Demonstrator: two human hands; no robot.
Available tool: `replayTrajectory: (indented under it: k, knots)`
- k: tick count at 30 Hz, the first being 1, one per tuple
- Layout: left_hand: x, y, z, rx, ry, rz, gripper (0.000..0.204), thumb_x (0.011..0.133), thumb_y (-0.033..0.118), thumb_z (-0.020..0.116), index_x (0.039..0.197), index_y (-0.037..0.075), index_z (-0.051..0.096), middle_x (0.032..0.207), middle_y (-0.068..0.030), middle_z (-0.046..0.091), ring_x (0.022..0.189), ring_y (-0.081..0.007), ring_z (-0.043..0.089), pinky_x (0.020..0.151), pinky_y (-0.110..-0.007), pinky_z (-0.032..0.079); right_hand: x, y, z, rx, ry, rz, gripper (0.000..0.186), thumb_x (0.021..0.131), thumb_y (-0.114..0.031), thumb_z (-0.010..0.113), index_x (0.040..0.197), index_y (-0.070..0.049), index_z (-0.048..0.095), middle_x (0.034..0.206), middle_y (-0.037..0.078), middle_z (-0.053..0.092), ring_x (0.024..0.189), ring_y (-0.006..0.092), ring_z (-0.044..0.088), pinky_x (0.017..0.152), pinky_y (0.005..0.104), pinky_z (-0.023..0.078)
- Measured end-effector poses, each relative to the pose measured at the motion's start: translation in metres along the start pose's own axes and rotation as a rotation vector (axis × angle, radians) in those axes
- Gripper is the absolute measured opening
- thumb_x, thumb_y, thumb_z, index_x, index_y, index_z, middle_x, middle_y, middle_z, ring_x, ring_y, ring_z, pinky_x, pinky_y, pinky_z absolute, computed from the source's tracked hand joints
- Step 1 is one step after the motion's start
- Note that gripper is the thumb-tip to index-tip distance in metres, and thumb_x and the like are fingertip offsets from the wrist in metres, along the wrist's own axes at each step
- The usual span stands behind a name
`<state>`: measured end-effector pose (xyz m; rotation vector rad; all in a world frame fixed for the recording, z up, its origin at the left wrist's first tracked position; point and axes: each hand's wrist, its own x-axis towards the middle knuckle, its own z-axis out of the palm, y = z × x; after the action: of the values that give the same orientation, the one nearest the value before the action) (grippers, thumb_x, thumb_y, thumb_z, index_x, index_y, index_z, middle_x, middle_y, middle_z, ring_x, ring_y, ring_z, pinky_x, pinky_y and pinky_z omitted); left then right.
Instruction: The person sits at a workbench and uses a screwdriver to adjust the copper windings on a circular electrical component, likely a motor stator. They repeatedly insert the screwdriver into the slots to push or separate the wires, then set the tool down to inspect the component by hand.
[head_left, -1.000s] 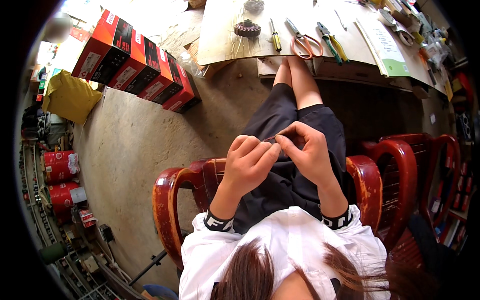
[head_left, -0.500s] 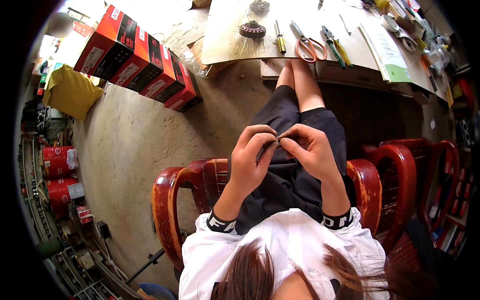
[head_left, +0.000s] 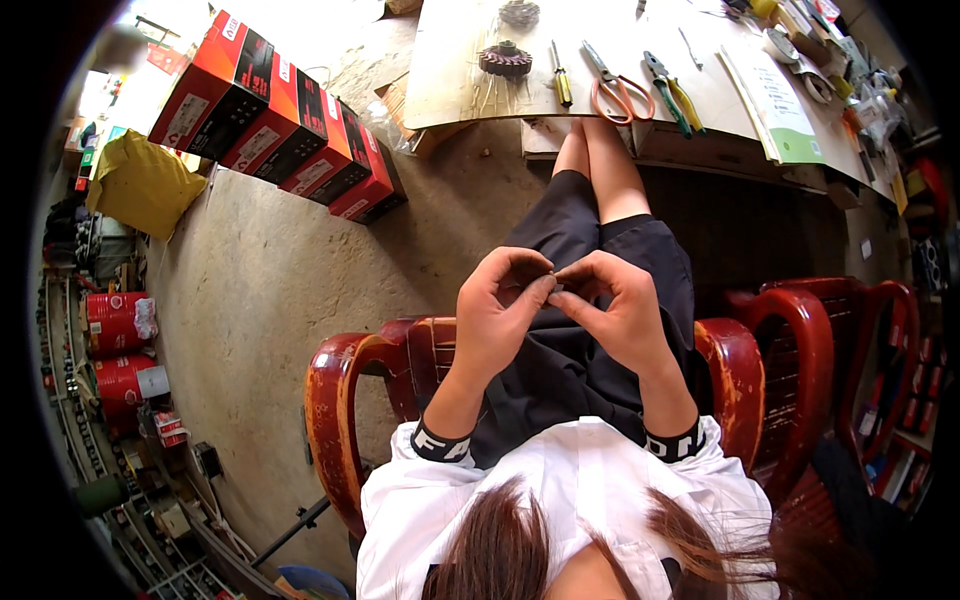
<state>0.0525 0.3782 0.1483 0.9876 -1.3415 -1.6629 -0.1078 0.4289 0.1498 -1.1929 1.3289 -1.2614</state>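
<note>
My left hand [head_left: 498, 310] and my right hand [head_left: 618, 310] meet fingertip to fingertip above my dark-clothed lap, thumbs and fingers pinched on something small that I cannot make out. The pale work board [head_left: 450, 90] beyond my knees holds a dark ring-shaped toothed part [head_left: 505, 63], a wire coil [head_left: 520, 14], a yellow-handled screwdriver [head_left: 563, 90], orange-handled scissors [head_left: 618, 100], green-and-yellow pliers [head_left: 678, 103] and a white-and-green booklet [head_left: 775, 110].
Several red-and-black boxes [head_left: 255, 140] stand at the upper left beside a yellow bag [head_left: 145, 185]. Red drums [head_left: 125, 385] and cluttered shelving [head_left: 150, 530] line the left. Worn red wooden chairs [head_left: 790, 340] are at my right. A small black stand [head_left: 305, 520] is at lower left.
My left hand has turned and risen a little, its fingers curling further over toward the right hand's fingertips. Both thumbs have shifted slightly around the pinched spot.
</note>
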Motion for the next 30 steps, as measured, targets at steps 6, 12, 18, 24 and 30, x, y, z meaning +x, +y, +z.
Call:
replayTrajectory:
  k: [6, 12, 18, 24, 30]
  knots:
    - [0.004, -0.007, -0.002, -0.069, -0.045, -0.079, 0.014, 0.088, -0.001, 0.066, 0.101, -0.002, 0.06, 0.092, -0.0047, 0.064, 0.083, -0.0102, 0.062, 0.075, -0.024, 0.053, -0.004, 0.005, 0.002, -0.172, 0.051, -0.115, 0.014, 0.079, -0.001, 0.073, 0.091, 0.001, 0.066, 0.081, 0.009, 0.064, 0.068, 0.0173, 0.065, 0.063, 0.0271, 0.05]
    - [0.01, -0.023, -0.009, -0.184, -0.066, -0.184, 0.014, 0.087, 0.001, 0.065, 0.1, 0.0, 0.06, 0.091, -0.0044, 0.064, 0.081, -0.0111, 0.063, 0.072, -0.025, 0.053, -0.004, 0.009, 0.005, -0.289, 0.08, -0.183, 0.013, 0.079, -0.002, 0.073, 0.089, 0.0, 0.065, 0.082, 0.01, 0.063, 0.068, 0.0228, 0.064, 0.062, 0.03, 0.05]
    - [0.022, -0.061, -0.018, -0.367, -0.086, -0.441, 0.015, 0.087, 0.003, 0.065, 0.101, 0.001, 0.061, 0.09, -0.0052, 0.065, 0.08, -0.0128, 0.064, 0.071, -0.026, 0.054, -0.008, 0.038, 0.007, -0.359, 0.104, -0.148, 0.013, 0.079, -0.003, 0.073, 0.087, 0.0, 0.063, 0.083, 0.011, 0.063, 0.069, 0.026, 0.064, 0.061, 0.0323, 0.05]
    - [0.018, -0.071, -0.021, -0.471, -0.082, -0.544, 0.017, 0.089, 0.005, 0.065, 0.105, 0.001, 0.061, 0.096, -0.0064, 0.064, 0.085, -0.0132, 0.063, 0.074, -0.026, 0.054, -0.013, 0.056, 0.014, -0.406, 0.156, -0.225, 0.013, 0.079, -0.003, 0.073, 0.088, -0.001, 0.063, 0.083, 0.011, 0.064, 0.069, 0.0251, 0.065, 0.062, 0.0315, 0.051]
    - [0.012, -0.06, -0.013, -0.578, -0.034, -0.426, 0.019, 0.093, 0.01, 0.064, 0.11, 0.0, 0.061, 0.1, -0.0059, 0.064, 0.092, -0.0129, 0.063, 0.082, -0.027, 0.053, -0.01, 0.055, 0.013, 0.04, 0.189, 0.081, 0.016, 0.084, -0.005, 0.072, 0.098, 0.001, 0.065, 0.084, 0.007, 0.071, 0.079, 0.0109, 0.068, 0.073, 0.0234, 0.053]
